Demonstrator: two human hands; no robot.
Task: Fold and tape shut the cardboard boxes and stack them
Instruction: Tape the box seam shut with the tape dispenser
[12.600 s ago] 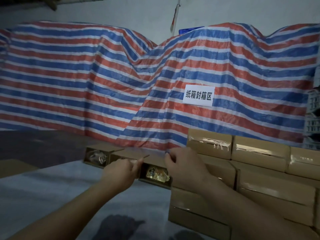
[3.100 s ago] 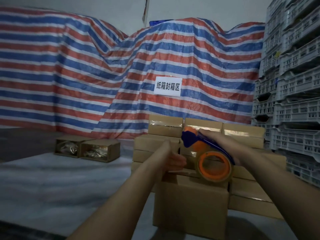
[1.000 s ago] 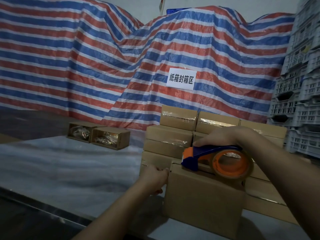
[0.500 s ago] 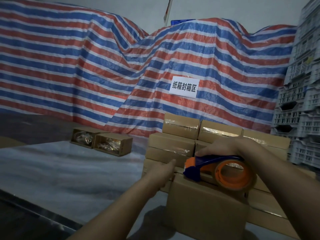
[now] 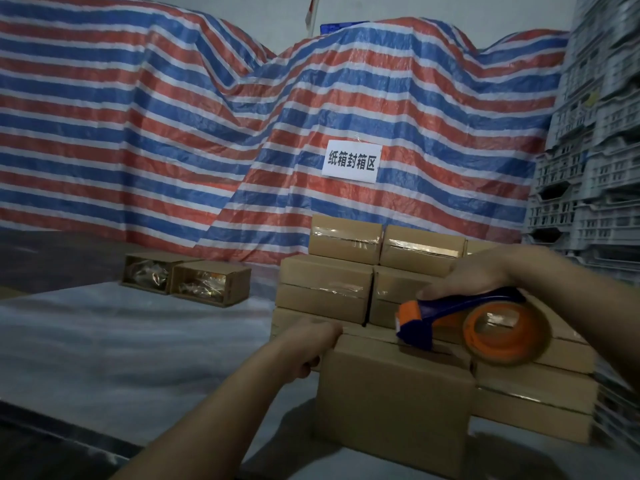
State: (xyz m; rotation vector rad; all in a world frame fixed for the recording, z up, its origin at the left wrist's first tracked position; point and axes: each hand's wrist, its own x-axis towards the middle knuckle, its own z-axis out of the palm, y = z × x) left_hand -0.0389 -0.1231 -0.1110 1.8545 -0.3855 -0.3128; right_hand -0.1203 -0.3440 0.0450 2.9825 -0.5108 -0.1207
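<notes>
- Head view: my right hand [image 5: 479,271] is wrapped over the blue handle of the tape dispenser [image 5: 464,323], whose orange nose sits on the top of the near box [image 5: 394,407]. That box stands at the front of the table [image 5: 121,348], touching the stack of sealed boxes [image 5: 325,282] behind and to its right.
- My left hand [image 5: 308,344] has its fingers curled against the box's upper left edge, bracing it; I cannot tell whether they hook over the flap or only press the side.
- Risk, as I judge it: pulling the dispenser toward me could drag the box off the front edge of the table, since only that one hand steadies it. A loose brace would also let the flaps gape and the tape wrinkle.
- The roll hangs close over the stack on the right; a wide swing could knock those boxes.
- Open room lies to the left, across the pale table cover, up to the two open boxes [image 5: 187,278] well apart at the back.
- The striped tarp [image 5: 173,133] and the grey crates [image 5: 595,150] on the right close in the far side.
</notes>
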